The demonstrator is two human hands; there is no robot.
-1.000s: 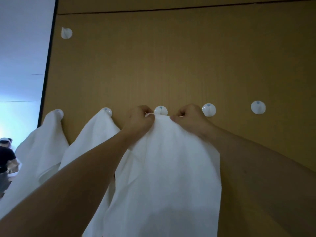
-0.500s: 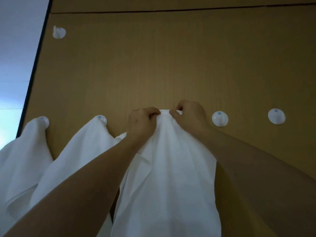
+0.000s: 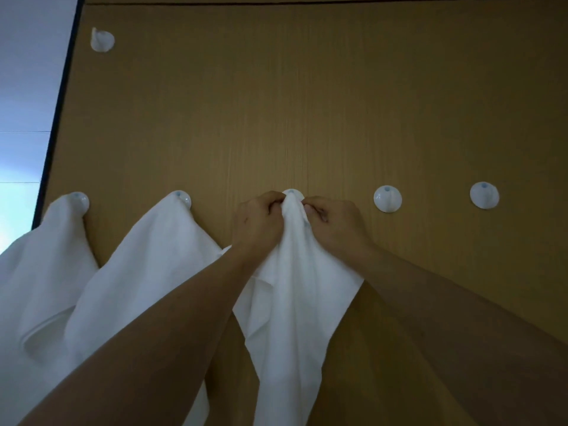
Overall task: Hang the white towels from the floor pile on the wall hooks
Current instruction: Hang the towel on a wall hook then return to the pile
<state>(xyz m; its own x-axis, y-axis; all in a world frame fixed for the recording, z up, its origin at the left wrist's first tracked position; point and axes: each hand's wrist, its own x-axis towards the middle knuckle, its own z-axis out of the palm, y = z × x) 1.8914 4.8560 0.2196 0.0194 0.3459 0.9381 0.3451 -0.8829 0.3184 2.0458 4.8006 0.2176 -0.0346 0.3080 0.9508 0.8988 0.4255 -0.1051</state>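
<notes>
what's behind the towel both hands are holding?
Behind the towel, the top rim of the third hook peeks above the bunched cloth between left hand and right hand. The hook's prong is covered.

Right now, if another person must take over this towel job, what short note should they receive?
Hands: left hand and right hand both pinch the top of the third towel at the middle hook.
Done: first towel and second towel hang on the two hooks at the left of the row.
In progress: third towel is gathered at its hook; whether it is caught there cannot be seen.
Left: two free hooks on the right, one upper hook. The floor pile is out of view.
</notes>
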